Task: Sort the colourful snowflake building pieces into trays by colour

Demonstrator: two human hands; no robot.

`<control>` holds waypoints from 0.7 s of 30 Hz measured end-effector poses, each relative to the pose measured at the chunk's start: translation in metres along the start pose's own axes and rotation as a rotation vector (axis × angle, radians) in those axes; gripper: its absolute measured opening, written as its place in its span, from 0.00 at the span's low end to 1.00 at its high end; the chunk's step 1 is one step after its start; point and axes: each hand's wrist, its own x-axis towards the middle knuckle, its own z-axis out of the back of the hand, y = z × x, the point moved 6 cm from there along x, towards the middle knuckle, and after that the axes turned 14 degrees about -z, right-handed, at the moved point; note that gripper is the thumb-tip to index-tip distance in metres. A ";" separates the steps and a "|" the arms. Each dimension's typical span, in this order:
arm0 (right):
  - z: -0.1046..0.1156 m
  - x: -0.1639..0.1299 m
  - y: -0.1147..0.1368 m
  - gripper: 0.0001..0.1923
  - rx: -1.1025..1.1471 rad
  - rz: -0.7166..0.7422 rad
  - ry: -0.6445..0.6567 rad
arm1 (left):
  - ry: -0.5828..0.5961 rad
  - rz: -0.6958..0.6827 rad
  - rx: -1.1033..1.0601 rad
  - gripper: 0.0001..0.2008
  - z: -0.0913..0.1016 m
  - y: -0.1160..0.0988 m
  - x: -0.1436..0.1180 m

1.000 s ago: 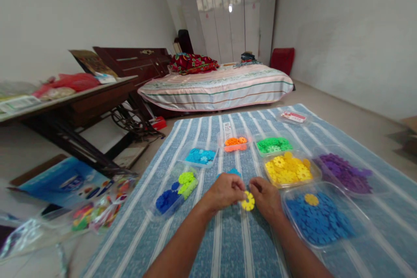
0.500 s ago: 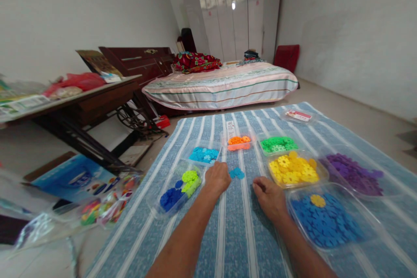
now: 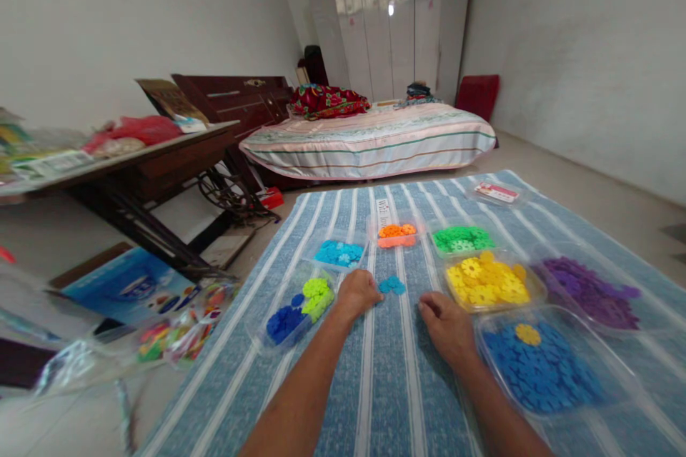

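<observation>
Just left of the loose light-blue pieces [image 3: 391, 285], the left hand [image 3: 360, 291] has its fingertips drawn together; whether they pinch anything, I cannot tell. The yellow disc seen between both hands a second ago is gone from there, so handling seems centred on the light-blue pieces now. Right of and nearer than them, the right hand [image 3: 444, 326] curls loosely, its grip unclear. Beyond them lie orange pieces [image 3: 396, 234]; farther right, yellow pieces [image 3: 486, 284]. The left hand stands between them and the lime pieces [image 3: 317, 294]
</observation>
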 end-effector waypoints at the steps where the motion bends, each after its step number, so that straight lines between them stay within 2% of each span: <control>1: 0.000 0.000 0.000 0.13 0.000 -0.003 0.001 | -0.013 -0.006 -0.022 0.09 -0.002 -0.001 0.002; 7: -0.002 0.000 -0.003 0.13 0.002 -0.011 0.005 | -0.063 -0.026 -0.072 0.16 -0.009 -0.006 0.014; 14: 0.000 0.000 -0.002 0.13 0.002 -0.025 0.015 | -0.022 -0.047 -0.006 0.07 -0.005 -0.015 0.002; 18: 0.000 -0.001 -0.003 0.14 0.014 -0.038 0.017 | 0.026 -0.047 0.047 0.06 0.009 -0.021 -0.009; 21: -0.002 -0.001 -0.004 0.14 0.025 -0.045 0.027 | 0.021 -0.035 0.102 0.09 0.034 -0.019 -0.009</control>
